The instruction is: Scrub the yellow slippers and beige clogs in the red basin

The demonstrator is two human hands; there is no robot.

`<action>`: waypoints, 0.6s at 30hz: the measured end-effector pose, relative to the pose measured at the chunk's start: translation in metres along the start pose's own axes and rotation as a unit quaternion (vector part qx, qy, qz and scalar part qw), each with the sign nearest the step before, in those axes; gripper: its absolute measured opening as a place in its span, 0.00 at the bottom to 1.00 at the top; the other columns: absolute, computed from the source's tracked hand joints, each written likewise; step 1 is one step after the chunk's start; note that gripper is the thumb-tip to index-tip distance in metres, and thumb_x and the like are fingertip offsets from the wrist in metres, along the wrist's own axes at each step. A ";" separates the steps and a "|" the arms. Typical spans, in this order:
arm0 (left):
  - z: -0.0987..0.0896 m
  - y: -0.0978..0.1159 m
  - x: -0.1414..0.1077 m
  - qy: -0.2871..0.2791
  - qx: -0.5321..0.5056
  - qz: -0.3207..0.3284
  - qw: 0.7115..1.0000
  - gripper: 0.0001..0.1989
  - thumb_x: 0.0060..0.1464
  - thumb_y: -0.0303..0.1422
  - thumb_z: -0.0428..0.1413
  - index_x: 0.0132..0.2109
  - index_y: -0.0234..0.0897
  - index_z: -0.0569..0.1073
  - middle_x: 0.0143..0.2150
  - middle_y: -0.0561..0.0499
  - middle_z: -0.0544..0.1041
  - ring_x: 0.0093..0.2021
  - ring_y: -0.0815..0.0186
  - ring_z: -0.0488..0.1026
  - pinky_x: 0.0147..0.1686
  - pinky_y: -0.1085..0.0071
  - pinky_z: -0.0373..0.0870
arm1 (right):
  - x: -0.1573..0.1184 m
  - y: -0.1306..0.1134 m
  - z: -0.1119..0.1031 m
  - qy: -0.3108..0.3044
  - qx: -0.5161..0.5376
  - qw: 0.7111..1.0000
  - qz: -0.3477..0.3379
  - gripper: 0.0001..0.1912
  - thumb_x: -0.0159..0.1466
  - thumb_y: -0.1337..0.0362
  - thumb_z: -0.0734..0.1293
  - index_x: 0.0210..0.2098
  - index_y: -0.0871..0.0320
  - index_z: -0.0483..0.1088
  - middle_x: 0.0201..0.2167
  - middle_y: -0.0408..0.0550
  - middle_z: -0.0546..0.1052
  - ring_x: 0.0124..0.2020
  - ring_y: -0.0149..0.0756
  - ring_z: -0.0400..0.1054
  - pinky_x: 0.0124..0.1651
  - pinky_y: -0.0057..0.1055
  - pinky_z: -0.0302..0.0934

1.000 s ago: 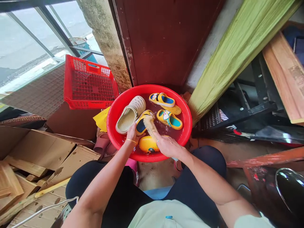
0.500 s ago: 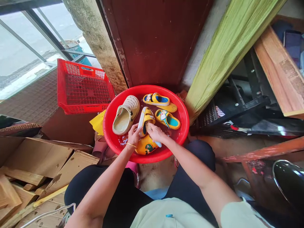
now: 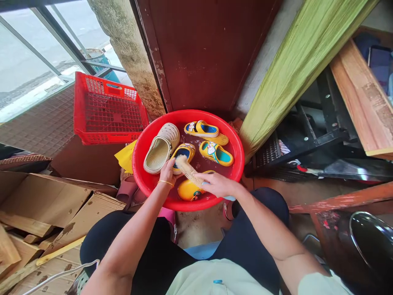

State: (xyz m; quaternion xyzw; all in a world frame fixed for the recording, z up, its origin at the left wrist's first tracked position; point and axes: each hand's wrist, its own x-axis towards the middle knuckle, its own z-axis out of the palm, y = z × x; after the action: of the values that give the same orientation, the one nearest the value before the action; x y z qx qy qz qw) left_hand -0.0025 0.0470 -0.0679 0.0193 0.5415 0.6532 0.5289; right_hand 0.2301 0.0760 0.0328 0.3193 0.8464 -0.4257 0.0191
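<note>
Brushing step: in the red basin (image 3: 137,159), right of the cream clog (image 3: 157,155), the left hand (image 3: 167,172) pinches the yellow sandal (image 3: 190,150) while the right hand (image 3: 219,184) grasps the brush (image 3: 188,169), bristles apparently against the insole, the next stroke calling for a steady hold.

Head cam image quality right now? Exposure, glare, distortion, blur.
Head view: street beyond the window frame nearly blown out; highlights on the glossy black object, lower right; deep shadow under the wooden board; wide-angle stretch towards the edges; basin reads clearly, brush bristles slightly soft, cause unclear.
</note>
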 end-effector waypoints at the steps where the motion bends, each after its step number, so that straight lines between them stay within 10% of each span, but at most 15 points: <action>1: 0.000 0.004 -0.002 0.005 -0.012 -0.023 1.000 0.15 0.59 0.37 0.60 0.51 0.37 0.72 0.35 0.50 0.79 0.28 0.66 0.77 0.26 0.71 0.77 | 0.000 0.003 -0.005 0.037 0.010 0.999 -0.013 0.30 0.69 0.62 0.61 0.70 0.48 0.62 0.59 0.46 0.77 0.52 0.42 0.75 0.55 0.36 0.67; 5: -0.002 0.015 -0.009 -0.054 -0.052 -0.119 0.990 0.18 0.61 0.31 0.54 0.57 0.34 0.71 0.33 0.47 0.80 0.20 0.69 0.74 0.15 0.79 0.68 | 0.006 0.005 -0.001 0.212 -0.059 0.976 -0.008 0.31 0.71 0.63 0.56 0.73 0.56 0.56 0.65 0.54 0.71 0.60 0.45 0.70 0.62 0.39 0.63; 11: 0.000 0.016 -0.019 -0.129 -0.038 -0.098 0.986 0.27 0.56 0.26 0.53 0.63 0.36 0.67 0.29 0.51 0.78 0.17 0.69 0.72 0.11 0.81 0.63 | 0.032 0.000 0.019 0.121 -0.265 0.953 0.084 0.33 0.73 0.61 0.53 0.76 0.40 0.44 0.56 0.55 0.75 0.47 0.50 0.77 0.49 0.44 0.70; 18: -0.002 0.015 -0.018 -0.145 -0.020 -0.073 0.987 0.31 0.56 0.26 0.53 0.67 0.39 0.65 0.31 0.52 0.79 0.19 0.68 0.74 0.14 0.79 0.66 | 0.044 0.013 -0.001 0.168 -0.230 0.942 0.174 0.33 0.73 0.65 0.52 0.76 0.55 0.45 0.57 0.61 0.75 0.53 0.50 0.74 0.55 0.42 0.67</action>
State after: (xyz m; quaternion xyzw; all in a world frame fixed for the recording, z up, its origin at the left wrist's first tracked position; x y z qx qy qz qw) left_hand -0.0053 0.0348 -0.0479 0.0632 0.4461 0.6137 0.6483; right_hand 0.2025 0.1060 0.0109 0.5157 0.8434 -0.1490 0.0233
